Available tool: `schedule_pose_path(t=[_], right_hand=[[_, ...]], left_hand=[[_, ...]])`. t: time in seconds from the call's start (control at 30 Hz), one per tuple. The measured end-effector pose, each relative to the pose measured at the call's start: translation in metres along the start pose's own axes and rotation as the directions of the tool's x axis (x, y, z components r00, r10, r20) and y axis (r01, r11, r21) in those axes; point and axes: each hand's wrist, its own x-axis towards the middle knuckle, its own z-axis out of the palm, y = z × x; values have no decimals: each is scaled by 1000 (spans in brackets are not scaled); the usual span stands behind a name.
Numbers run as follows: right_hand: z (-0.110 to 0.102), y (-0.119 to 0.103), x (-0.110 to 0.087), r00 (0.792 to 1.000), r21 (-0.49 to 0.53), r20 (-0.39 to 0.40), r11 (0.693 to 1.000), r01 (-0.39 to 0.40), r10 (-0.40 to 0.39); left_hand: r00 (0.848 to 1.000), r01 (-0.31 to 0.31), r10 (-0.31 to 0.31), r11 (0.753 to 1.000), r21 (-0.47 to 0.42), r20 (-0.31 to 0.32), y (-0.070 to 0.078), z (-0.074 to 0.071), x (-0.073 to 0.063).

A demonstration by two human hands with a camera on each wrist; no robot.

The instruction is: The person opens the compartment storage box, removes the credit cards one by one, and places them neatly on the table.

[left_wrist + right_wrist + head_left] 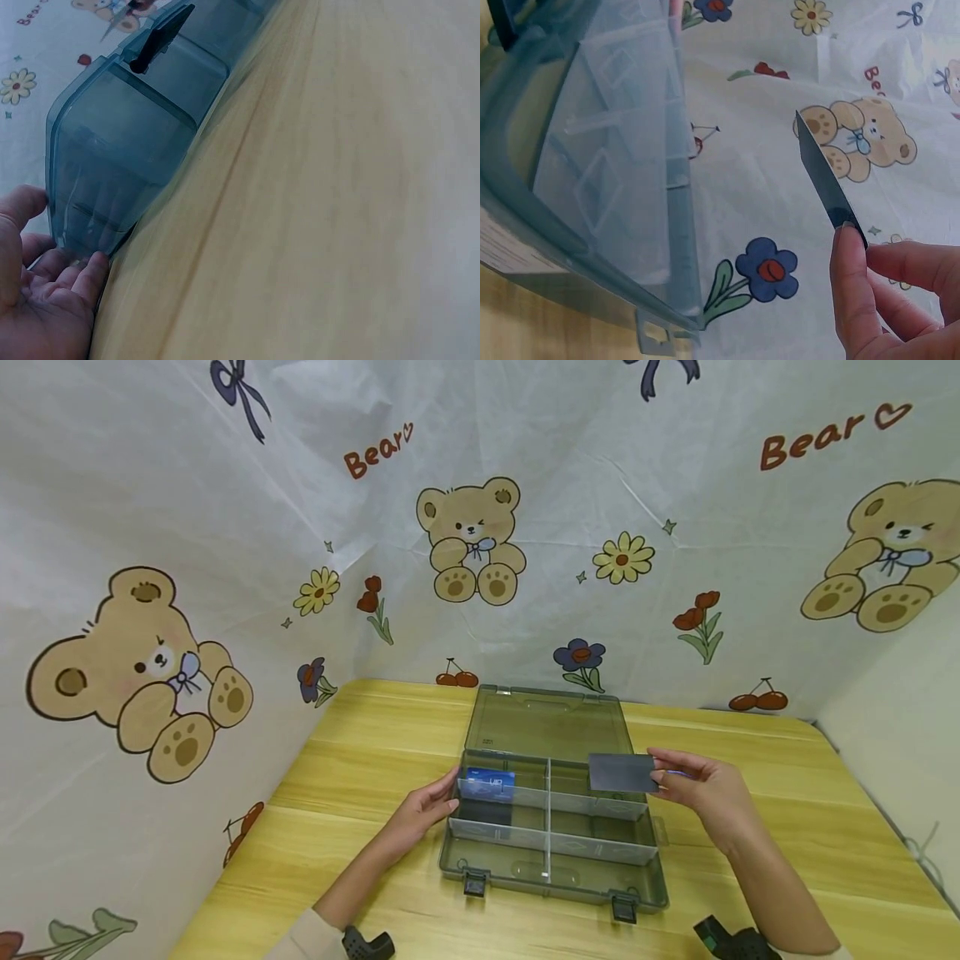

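Note:
A dark grey card (622, 772) is pinched between the thumb and fingers of my right hand (708, 789), above the back right compartment of a green translucent divided box (558, 887). The right wrist view shows this card (826, 184) nearly edge-on. A bit of blue shows by the right fingers; its source is unclear. My left hand (420, 814) touches the box's left side, its thumb near the rim and its fingertips against the wall (97, 180). A blue card (487, 783) marked "VIP" lies in the back left compartment. Below it, a dark card (483, 812) occupies the middle left compartment.
The box's lid (551, 720) lies opened backward toward the bear-print cloth (540, 452). Two dark latches (474, 883) stick out at the box's front. Yellow wooden table (375, 735) surrounds the box. Black wrist devices (367, 943) show at the bottom edge.

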Motion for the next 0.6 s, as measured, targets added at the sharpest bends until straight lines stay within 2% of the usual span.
schedule_pose_path(t=[0.23,0.4,0.6], right_hand=[[-16,-5,3,998,107,-19,992,69,-68],[-28,-8,6,993,117,-34,986,118,-115],[-41,-7,12,991,190,-68,974,124,-113]], left_hand=[[1000,-14,14,1000,7,-1,1,0,1],[1000,-8,8,1000,7,0,0,0,1],[1000,-17,17,1000,-5,-3,0,1,0]])
